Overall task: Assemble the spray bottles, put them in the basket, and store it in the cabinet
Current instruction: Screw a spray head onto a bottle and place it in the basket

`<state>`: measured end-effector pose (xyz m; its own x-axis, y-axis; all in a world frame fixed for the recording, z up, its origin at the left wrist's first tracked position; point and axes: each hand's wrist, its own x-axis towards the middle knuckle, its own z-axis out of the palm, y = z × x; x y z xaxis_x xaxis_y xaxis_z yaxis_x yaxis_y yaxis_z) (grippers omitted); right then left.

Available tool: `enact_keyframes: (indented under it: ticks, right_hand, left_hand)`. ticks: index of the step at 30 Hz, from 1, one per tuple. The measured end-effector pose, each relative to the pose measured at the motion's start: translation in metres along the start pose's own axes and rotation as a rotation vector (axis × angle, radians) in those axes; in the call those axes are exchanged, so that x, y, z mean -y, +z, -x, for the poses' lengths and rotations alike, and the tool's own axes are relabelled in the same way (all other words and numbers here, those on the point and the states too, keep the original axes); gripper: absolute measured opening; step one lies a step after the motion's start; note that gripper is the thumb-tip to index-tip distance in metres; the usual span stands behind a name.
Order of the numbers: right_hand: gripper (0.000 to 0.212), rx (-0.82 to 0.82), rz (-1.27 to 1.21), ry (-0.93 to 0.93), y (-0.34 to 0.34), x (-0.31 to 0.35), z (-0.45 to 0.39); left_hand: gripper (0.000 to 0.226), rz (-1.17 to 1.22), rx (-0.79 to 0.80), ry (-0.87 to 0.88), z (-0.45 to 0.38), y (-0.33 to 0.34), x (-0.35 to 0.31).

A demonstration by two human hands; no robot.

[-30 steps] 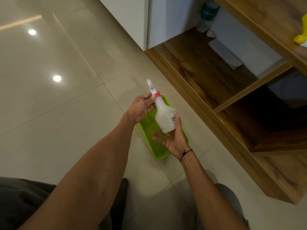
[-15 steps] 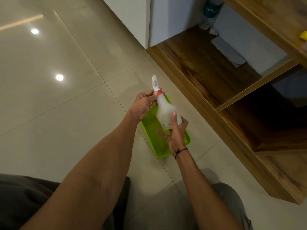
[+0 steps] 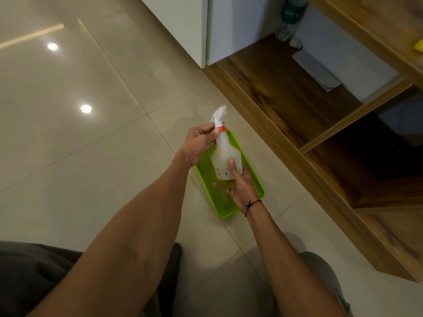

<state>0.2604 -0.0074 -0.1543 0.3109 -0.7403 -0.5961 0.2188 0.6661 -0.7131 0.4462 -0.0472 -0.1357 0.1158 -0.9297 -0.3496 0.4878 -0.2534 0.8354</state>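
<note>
At the centre of the frame a translucent white spray bottle (image 3: 225, 156) is held above a lime-green basket (image 3: 256, 177) that lies on the tiled floor (image 3: 96, 168). The left hand (image 3: 198, 145) pinches the red collar (image 3: 221, 129) under the white trigger head (image 3: 219, 114), fingers closed around the neck. The right hand (image 3: 240, 185) cups the bottle's base, thumb pressed on its side. No contents show in the visible part of the basket. At upper right, the open wooden cabinet (image 3: 286, 88) holds a clear water bottle (image 3: 289, 18) and a folded white sheet (image 3: 315, 70).
</note>
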Motion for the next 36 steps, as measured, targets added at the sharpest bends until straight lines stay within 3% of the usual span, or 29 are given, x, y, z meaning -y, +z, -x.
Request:
enact_keyframes:
  ticks: [5,7,11,15,22,26,30,36]
  right_hand:
    - [0.086,-0.271,0.650,-0.256,0.003,-0.001,-0.014]
    - [0.095,-0.374,0.867,-0.271,0.006,0.001,-0.021]
    - [0.083,-0.460,1.207,-0.277,0.018,0.008,-0.033]
    - [0.057,-0.426,1.269,-0.250,0.028,0.011,-0.045]
    - [0.056,-0.452,1.241,-0.281,0.041,0.006,-0.050]
    - [0.054,-0.484,1.242,-0.279,0.036,0.007,-0.052]
    - [0.050,-0.481,1.272,-0.255,0.029,0.010,-0.052]
    - [0.045,-0.457,1.274,-0.222,0.030,0.016,-0.039]
  left_hand:
    - [0.028,-0.200,0.090,-0.039,0.003,0.013,-0.006]
    - [0.035,-0.232,0.096,-0.051,0.004,0.016,-0.008]
    - [0.040,-0.250,0.138,-0.117,0.010,0.014,-0.008]
    - [0.040,-0.316,0.060,-0.157,0.012,0.010,0.007]
    - [0.052,-0.357,-0.085,-0.029,0.001,0.001,0.019]
    - [0.068,-0.561,-0.233,0.068,-0.002,-0.002,0.033]
    - [0.055,-0.676,-0.453,0.077,-0.004,0.001,0.041]
    - [0.030,-0.766,-0.563,0.032,0.006,0.017,0.042]
